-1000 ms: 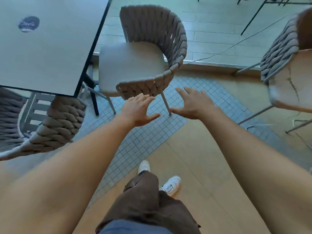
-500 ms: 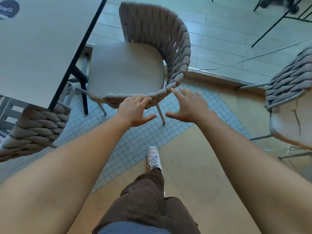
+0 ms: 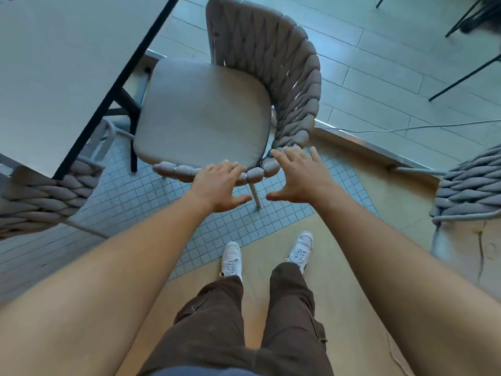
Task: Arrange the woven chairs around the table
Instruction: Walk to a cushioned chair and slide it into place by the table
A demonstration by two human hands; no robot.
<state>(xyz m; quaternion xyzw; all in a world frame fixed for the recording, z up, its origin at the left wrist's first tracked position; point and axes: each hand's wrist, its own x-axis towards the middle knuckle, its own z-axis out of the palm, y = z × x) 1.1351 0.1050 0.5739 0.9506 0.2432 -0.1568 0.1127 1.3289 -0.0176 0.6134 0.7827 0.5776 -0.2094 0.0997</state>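
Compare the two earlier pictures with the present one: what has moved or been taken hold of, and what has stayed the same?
The person stepped closer; both hands advanced to the woven chair. The left hand now rests on its woven armrest, and the right hand reaches its corner, fingers spread; neither has closed a grip. The chair remains beside the table, as do the neighbouring chairs.

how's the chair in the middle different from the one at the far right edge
The middle chair shows whole, its grey seat cushion smooth, and it stands beside the table. The right chair is cut off by the frame, its seat looks pale and cracked, and it stands apart from the table. The left hand and right hand reach only the middle chair. Both have thick braided rope backs.
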